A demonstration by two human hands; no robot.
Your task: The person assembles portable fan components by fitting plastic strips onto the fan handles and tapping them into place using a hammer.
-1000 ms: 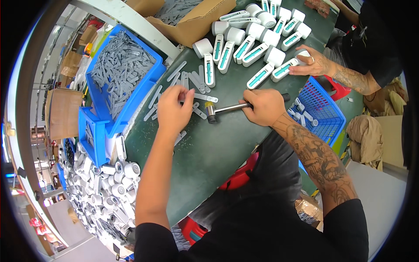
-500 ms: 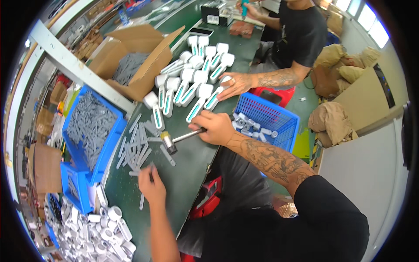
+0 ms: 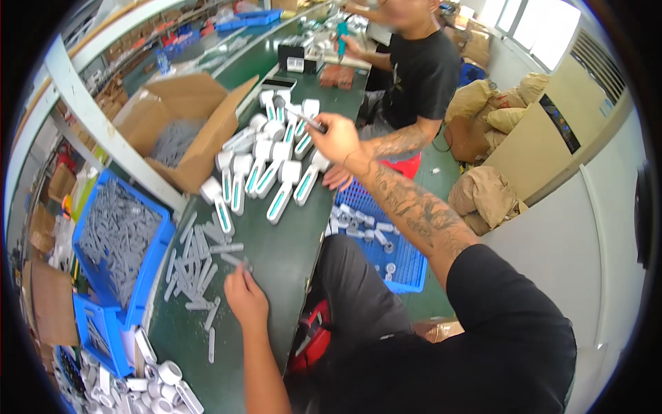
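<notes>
A person sits at a green bench [image 3: 276, 241]. The left hand [image 3: 243, 297] rests on it near the body, fingertips pinched on one grey strip [image 3: 233, 260] at the edge of a loose pile of strips [image 3: 196, 265]. The right hand [image 3: 336, 138] is raised far over a cluster of white units [image 3: 269, 172], fingers closed round a small hammer [image 3: 303, 119].

The step looks like fetching the next strip while the hammer is held clear; the next move likely calls for seating that strip and bringing the hammer down on it squarely.

The loose strips number roughly two dozen, too overlapped for an exact count. The white units with teal stripes number about fifteen. Two blue bins show: one [image 3: 148, 276] on the left full of strips, one [image 3: 407, 265] on the right under the arm holding white parts. One open carton [image 3: 207, 124] stands far left. A co-worker sits farther along the bench.
</notes>
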